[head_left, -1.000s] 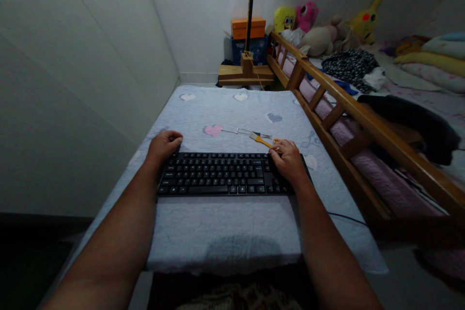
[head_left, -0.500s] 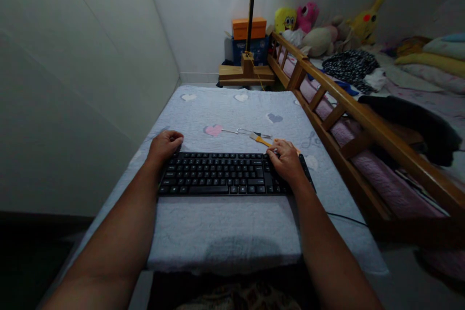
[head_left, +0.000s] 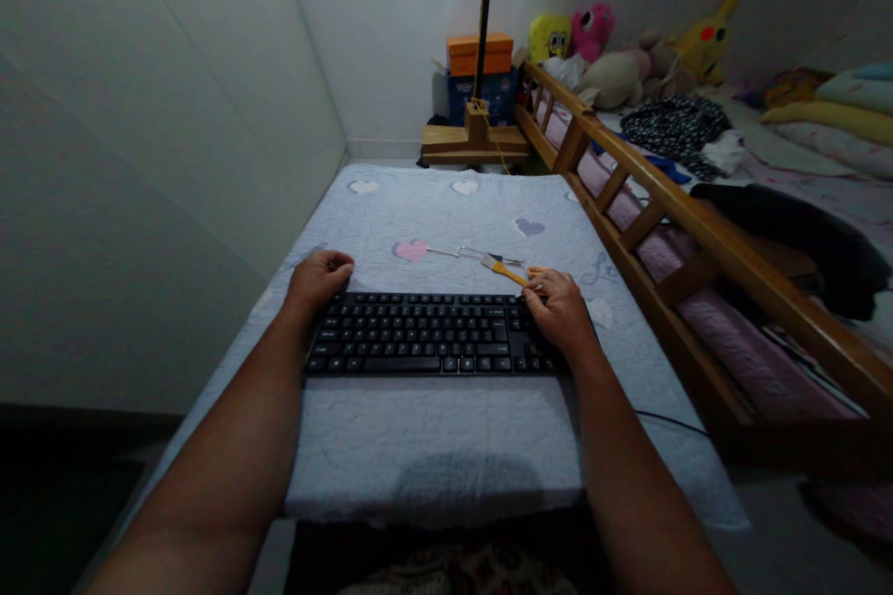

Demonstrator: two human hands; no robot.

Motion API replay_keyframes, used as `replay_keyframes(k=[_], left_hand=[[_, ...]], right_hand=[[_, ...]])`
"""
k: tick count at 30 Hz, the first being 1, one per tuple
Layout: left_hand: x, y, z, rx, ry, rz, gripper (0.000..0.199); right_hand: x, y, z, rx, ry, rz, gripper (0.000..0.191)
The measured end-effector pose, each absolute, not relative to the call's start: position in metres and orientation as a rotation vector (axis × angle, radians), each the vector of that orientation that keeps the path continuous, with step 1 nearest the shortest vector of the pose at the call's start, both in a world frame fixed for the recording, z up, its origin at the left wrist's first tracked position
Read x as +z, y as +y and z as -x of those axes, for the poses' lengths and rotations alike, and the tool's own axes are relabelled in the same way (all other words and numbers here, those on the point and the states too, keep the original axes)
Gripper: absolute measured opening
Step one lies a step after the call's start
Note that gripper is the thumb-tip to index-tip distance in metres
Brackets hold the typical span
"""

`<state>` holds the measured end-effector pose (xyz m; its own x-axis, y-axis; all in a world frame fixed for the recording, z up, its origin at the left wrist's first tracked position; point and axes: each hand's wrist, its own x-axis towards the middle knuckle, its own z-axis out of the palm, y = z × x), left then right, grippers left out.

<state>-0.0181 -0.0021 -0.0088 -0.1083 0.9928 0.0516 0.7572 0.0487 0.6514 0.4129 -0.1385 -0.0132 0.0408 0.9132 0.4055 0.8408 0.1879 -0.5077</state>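
Note:
A black keyboard lies flat on the cloth-covered table, its long side facing me. My left hand is at the keyboard's far left corner, fingers curled and closed; whatever they hold is hidden. Over the right end of the keyboard is my right hand, its thumb and fingers drawn together near the far edge. What lies between those fingertips cannot be made out. Just beyond them is a flat brush with a yellow handle, whose end runs toward my fingers. Beside the brush lies a thin metal tool with a dark part.
The table bears a pale cloth with hearts. Along the right runs a wooden bed rail, with plush toys and bedding behind it. A wooden stand and an orange box are past the far edge. A black cable trails right.
My right hand has shifted slightly right along the keyboard, uncovering more of its keys, and its thumb has drawn toward the fingers. The left hand and keyboard have hardly moved.

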Motion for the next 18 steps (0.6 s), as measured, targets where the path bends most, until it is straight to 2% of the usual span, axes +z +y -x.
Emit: replay_keyframes(k=[18], left_hand=[[-0.0091, -0.0013, 0.0178, 0.776, 1.920, -1.750, 0.020]], right_hand=[[-0.0200, -0.1349, -0.4073, 0.172, -1.853, 1.604, 0.018]])
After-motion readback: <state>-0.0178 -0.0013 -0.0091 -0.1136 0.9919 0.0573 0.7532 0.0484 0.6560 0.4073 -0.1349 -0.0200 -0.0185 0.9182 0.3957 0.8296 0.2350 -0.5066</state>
